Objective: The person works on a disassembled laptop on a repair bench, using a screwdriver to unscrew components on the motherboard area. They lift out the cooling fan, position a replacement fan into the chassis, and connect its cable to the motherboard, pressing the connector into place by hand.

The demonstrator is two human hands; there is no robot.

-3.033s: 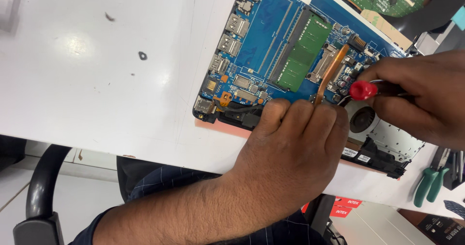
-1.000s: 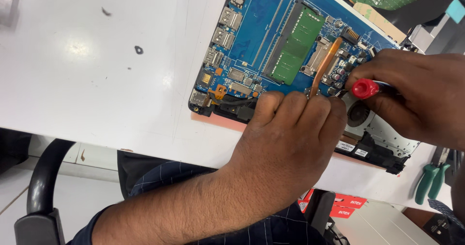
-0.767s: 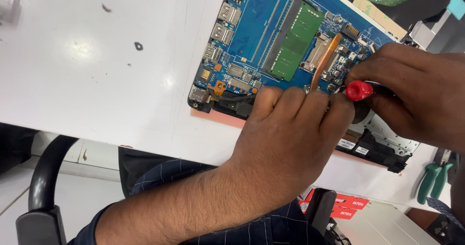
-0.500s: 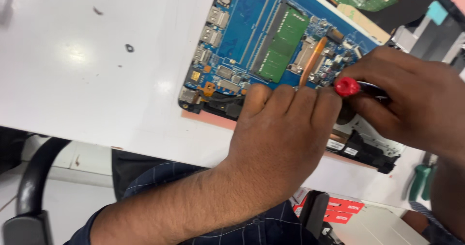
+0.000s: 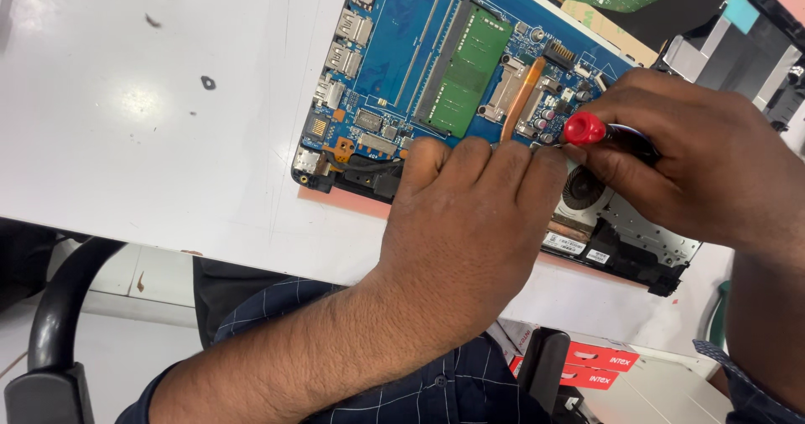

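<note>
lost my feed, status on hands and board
Left hand flat on blue board. Right hand gripping red-capped screwdriver. Tip hidden by fingers.

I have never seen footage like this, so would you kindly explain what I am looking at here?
This is one view from a camera worn on a person's head, looking down at their own bare hands. On the white table lies an opened laptop with its blue circuit board exposed, a green memory module fitted and a round black fan beside a copper heat pipe. The left hand rests on the board's near edge. The right hand grips a red-capped screwdriver.
</note>
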